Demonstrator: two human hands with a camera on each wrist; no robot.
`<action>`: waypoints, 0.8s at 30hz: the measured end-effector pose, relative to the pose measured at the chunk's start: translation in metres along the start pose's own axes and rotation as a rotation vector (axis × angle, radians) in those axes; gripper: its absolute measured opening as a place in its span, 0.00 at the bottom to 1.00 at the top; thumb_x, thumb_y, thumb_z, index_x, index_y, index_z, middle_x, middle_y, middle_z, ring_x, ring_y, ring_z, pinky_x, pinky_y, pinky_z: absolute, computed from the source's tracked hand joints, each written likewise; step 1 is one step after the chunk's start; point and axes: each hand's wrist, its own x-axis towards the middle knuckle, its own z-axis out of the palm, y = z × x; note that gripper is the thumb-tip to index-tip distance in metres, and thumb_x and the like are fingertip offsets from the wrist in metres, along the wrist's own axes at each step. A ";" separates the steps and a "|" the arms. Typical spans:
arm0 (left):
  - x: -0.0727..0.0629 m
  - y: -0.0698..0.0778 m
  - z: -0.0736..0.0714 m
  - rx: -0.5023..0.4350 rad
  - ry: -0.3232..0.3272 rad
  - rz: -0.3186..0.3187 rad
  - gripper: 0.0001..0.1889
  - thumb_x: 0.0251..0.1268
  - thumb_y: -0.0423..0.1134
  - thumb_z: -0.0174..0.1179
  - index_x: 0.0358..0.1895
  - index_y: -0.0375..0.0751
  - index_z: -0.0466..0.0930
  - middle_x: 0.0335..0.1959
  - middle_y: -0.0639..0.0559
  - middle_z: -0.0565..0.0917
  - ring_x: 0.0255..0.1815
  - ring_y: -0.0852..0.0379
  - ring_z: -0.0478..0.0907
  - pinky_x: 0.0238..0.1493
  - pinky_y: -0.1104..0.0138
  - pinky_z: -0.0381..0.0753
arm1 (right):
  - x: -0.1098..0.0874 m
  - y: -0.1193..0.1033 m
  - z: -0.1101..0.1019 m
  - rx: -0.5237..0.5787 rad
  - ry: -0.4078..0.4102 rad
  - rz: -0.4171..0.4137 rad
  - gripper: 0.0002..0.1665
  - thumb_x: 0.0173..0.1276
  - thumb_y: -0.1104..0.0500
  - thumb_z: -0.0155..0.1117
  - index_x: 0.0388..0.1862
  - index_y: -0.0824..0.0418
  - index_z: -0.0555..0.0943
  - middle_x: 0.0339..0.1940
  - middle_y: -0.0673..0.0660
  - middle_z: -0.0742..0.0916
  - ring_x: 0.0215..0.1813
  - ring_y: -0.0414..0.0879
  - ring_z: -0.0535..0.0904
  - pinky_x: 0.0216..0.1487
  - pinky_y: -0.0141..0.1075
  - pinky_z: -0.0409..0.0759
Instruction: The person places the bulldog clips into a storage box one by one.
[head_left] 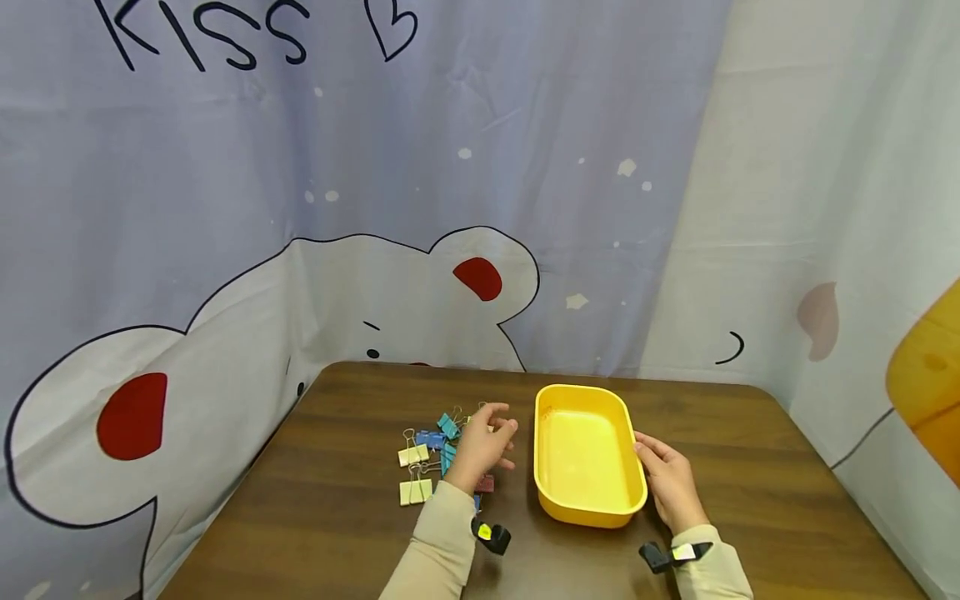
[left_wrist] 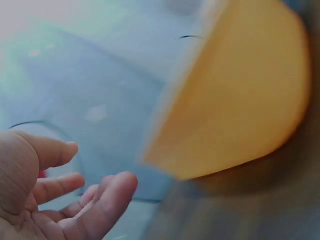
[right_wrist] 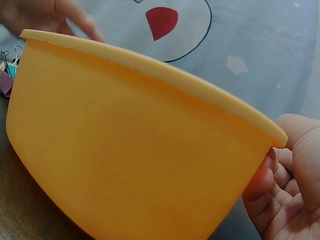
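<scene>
A yellow plastic box [head_left: 588,450], with no lid and rounded corners, stands near the middle of the brown table. At its right side my right hand [head_left: 670,483] grips the rim, thumb on top and fingers curled below the lip in the right wrist view. My left hand [head_left: 483,442] hovers between the box and a loose group of binder clips, hiding some of them. Its fingers [left_wrist: 107,210] are relaxed and apart, holding nothing. Among the clips are pale yellow ones [head_left: 416,492], blue ones [head_left: 431,439], teal ones [head_left: 448,426] and a dark red one [head_left: 486,483].
The brown wooden table [head_left: 315,517] has rounded back corners. A printed curtain [head_left: 600,208] hangs right behind it and along both sides. Each wrist carries a black strap with a small camera.
</scene>
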 end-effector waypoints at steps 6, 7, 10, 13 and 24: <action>-0.001 0.017 -0.058 -0.080 0.163 0.104 0.17 0.73 0.31 0.58 0.62 0.32 0.75 0.48 0.33 0.81 0.30 0.58 0.80 0.30 0.54 0.89 | 0.000 0.000 0.001 0.015 0.002 -0.005 0.33 0.78 0.53 0.60 0.72 0.72 0.69 0.44 0.42 0.86 0.46 0.36 0.83 0.47 0.32 0.85; -0.001 0.017 -0.067 -0.093 0.192 0.106 0.17 0.73 0.30 0.58 0.62 0.31 0.76 0.47 0.33 0.81 0.30 0.59 0.80 0.31 0.54 0.89 | 0.000 0.000 0.001 0.018 0.003 -0.006 0.33 0.78 0.53 0.60 0.72 0.72 0.69 0.43 0.42 0.86 0.46 0.36 0.83 0.47 0.32 0.85; -0.003 0.013 -0.092 -0.116 0.272 0.091 0.16 0.74 0.30 0.58 0.61 0.31 0.77 0.44 0.37 0.81 0.31 0.57 0.81 0.32 0.57 0.89 | -0.001 0.000 0.001 0.016 0.000 -0.002 0.34 0.78 0.52 0.60 0.73 0.72 0.68 0.44 0.41 0.86 0.46 0.35 0.83 0.47 0.31 0.85; -0.006 0.004 -0.114 -0.110 0.343 0.061 0.15 0.75 0.33 0.58 0.60 0.34 0.79 0.42 0.43 0.80 0.34 0.53 0.82 0.35 0.60 0.89 | -0.002 0.001 0.000 0.017 -0.005 0.000 0.35 0.78 0.51 0.60 0.73 0.72 0.67 0.44 0.41 0.86 0.46 0.35 0.84 0.47 0.31 0.85; -0.010 -0.027 -0.155 -0.153 0.501 -0.063 0.17 0.77 0.37 0.55 0.64 0.37 0.76 0.52 0.42 0.79 0.47 0.43 0.79 0.39 0.66 0.84 | -0.001 0.002 -0.002 0.043 -0.012 -0.009 0.35 0.76 0.50 0.62 0.72 0.72 0.69 0.40 0.39 0.87 0.44 0.36 0.84 0.45 0.32 0.86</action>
